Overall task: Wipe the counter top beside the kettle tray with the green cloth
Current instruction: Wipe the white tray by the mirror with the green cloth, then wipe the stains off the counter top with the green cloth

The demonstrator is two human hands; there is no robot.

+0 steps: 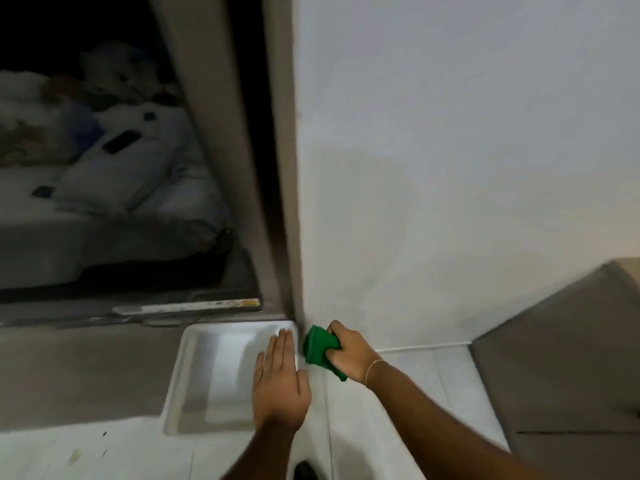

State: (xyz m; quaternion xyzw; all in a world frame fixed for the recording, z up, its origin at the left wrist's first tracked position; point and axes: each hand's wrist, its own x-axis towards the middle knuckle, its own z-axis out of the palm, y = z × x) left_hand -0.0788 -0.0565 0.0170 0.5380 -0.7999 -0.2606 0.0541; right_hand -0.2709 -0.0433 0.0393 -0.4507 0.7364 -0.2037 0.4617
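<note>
Both hands are busy: my right hand (pixel 348 351) has its grip clamped on the soft, light green cloth (pixel 320 349), bunched at two o'clock of the tray (pixel 180 375), while my left hand (pixel 280 382) lies flat, fingers apart, on the tray's rim, steadying it on the bench (pixel 398 393).

tray (pixel 180 375): right rim hidden under the left hand (pixel 280 386)
green cloth (pixel 320 348): partly hidden inside the right hand (pixel 349 348)
dark object (pixel 304 471): cut by bottom edge, unidentifiable

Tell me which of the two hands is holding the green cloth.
The right hand: its fingers are closed around the bunched green cloth near the wall corner. The left hand lies flat and open on the white tray's right edge.
</note>
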